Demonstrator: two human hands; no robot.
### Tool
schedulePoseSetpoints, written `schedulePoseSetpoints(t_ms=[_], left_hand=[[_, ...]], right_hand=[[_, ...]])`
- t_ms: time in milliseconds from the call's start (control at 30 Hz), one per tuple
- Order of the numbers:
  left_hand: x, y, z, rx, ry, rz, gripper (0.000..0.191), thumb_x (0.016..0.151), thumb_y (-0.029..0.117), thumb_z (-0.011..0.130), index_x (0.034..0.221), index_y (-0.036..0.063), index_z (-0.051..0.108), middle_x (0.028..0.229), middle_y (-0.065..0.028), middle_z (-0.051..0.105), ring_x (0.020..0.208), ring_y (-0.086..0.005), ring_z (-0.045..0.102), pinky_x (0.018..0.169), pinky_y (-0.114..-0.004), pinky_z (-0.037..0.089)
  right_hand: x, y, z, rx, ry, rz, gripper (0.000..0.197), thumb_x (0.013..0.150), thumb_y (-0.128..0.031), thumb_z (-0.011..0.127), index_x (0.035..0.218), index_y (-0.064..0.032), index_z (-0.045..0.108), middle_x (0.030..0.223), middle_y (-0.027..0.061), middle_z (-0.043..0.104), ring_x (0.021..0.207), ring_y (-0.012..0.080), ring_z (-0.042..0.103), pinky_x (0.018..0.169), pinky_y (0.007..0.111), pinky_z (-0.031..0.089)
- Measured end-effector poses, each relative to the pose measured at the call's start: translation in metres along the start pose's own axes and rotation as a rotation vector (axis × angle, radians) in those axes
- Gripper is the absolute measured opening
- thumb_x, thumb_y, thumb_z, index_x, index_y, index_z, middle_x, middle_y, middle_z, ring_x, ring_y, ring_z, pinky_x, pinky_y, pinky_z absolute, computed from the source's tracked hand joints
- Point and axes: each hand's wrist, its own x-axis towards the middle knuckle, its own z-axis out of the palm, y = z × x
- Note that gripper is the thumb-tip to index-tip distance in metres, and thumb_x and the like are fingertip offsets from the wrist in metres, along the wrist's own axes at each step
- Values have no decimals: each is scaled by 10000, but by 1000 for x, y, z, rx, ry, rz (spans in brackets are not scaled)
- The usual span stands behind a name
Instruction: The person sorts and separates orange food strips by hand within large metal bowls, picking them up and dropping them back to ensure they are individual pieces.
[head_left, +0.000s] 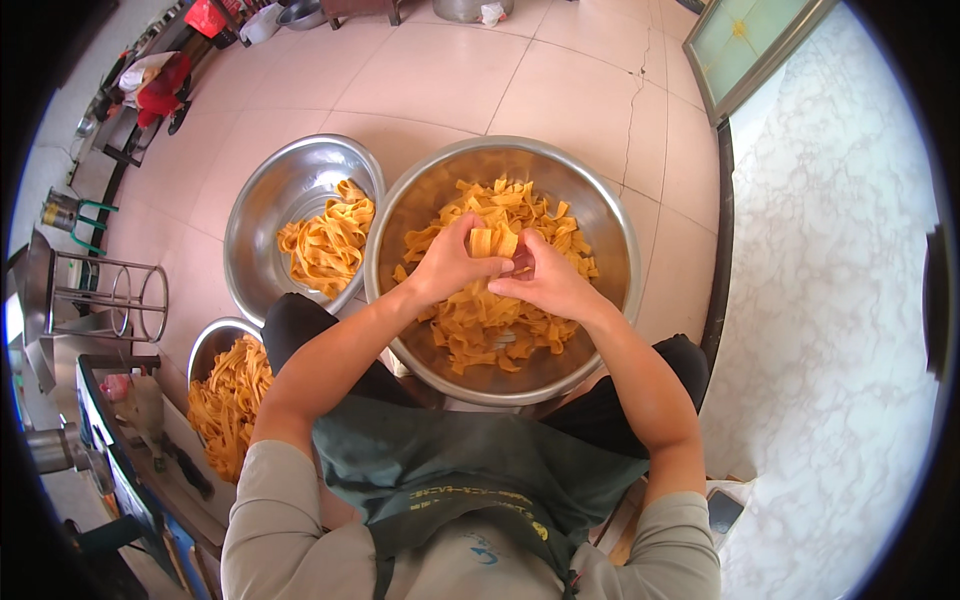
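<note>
My left hand (461, 259) and my right hand (546, 277) meet above a large steel basin (626, 225) of short, flat orange-yellow strips (487, 322), which look like tofu skin or noodles. Between the hands are several strip pieces (491, 242), gripped by my left hand. The right hand's fingers are curled beside the same pieces; whether they grip them is unclear. Touching the large basin on the left, a smaller steel basin (259, 202) holds a heap of long, folded strips (330, 240).
Another steel container (206, 341), piled with long strips (232, 405), stands by my left knee. A marbled wall (817, 262) rises close on the right. At far left are a metal-ringed stool (112, 296) and a cluttered table (112, 420); a person in red (161, 86) is farther off.
</note>
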Motion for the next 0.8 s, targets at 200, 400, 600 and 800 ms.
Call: schedulePoseSetpoints(t_ms=[200, 400, 600, 800], left_hand=[[-3, 3, 3, -129, -29, 11, 426, 824, 194, 846, 1122, 13, 601, 1013, -64, 681, 944, -115, 631, 846, -310, 530], [-2, -5, 4, -316, -15, -46, 398, 895, 119, 771, 1221, 5, 574, 1085, -61, 679, 993, -117, 639, 863, -300, 538], [2, -10, -3, -590, 29, -71, 320, 904, 67, 734, 1175, 24, 570, 1023, -37, 660, 915, -110, 631, 789, -291, 531], [2, -25, -10, -586, -1, -104, 291, 869, -27, 688, 1111, 62, 554, 994, -17, 623, 912, -94, 603, 786, -270, 500]], right_hand=[[2, 3, -6, 37, -13, 126, 330, 906, -89, 715, 1171, 13, 548, 1044, 95, 668, 912, 157, 675, 798, 304, 560], [-1, 8, -8, 147, 45, 154, 277, 913, -59, 653, 1163, 14, 559, 979, 80, 668, 806, 142, 657, 722, 301, 543], [-2, 23, -24, -332, 341, 106, 299, 885, -91, 658, 1147, 4, 552, 896, 103, 656, 761, 225, 659, 705, 356, 544], [-3, 12, -8, -468, 521, -164, 408, 847, -207, 796, 1091, -21, 527, 954, 105, 627, 792, 228, 647, 746, 363, 541]])
